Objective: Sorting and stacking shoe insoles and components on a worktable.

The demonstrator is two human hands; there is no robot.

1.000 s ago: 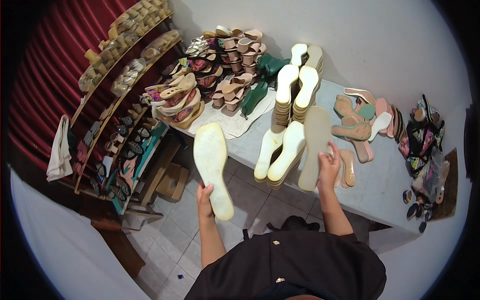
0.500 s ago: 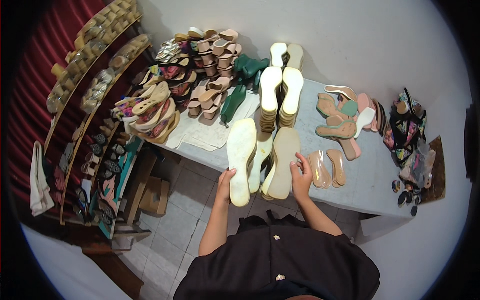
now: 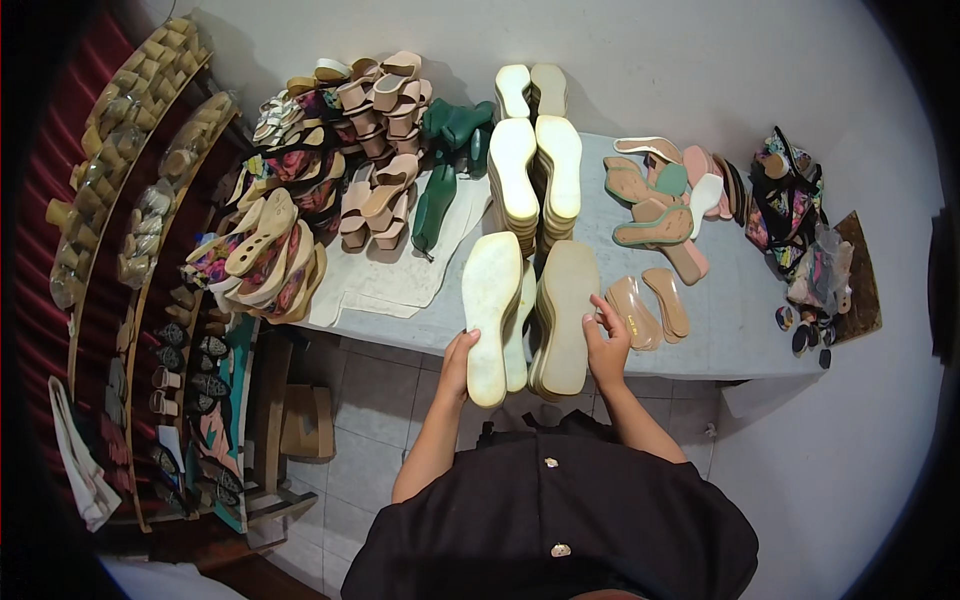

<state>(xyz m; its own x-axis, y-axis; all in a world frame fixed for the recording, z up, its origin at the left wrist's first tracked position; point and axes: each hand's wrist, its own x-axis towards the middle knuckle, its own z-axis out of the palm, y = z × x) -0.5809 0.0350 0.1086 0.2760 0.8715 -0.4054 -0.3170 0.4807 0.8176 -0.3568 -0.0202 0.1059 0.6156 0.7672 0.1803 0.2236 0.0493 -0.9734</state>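
Note:
My left hand [image 3: 457, 366] grips the edge of a long cream shoe sole [image 3: 488, 310], its fingers mostly hidden beneath. That sole overlaps another pale sole [image 3: 519, 345] on the left near stack. Beside it stands the right near stack of soles, topped by a grey-beige one [image 3: 568, 310]. My right hand [image 3: 608, 352] is at this stack's right edge, thumb and forefinger apart, holding nothing that I can see. Behind them rise more paired stacks, with a left cream sole [image 3: 514, 168] and a right cream sole [image 3: 558, 165] on top.
Clear-wrapped tan insoles [image 3: 632, 312] lie right of my right hand on the grey-covered table [image 3: 720, 330]. Beyond are loose green-edged soles [image 3: 655, 228] and floral straps [image 3: 785, 195]. Pink heeled sandals [image 3: 375, 205], green shoe lasts [image 3: 433, 210] and wedge shoes [image 3: 265, 250] crowd the left; shelves [image 3: 160, 240] stand farther left.
The view has shifted, moving the table and shelves leftward in the picture. The cream sole in my left hand now sits closer to the right stack. My right hand stays by that stack's edge.

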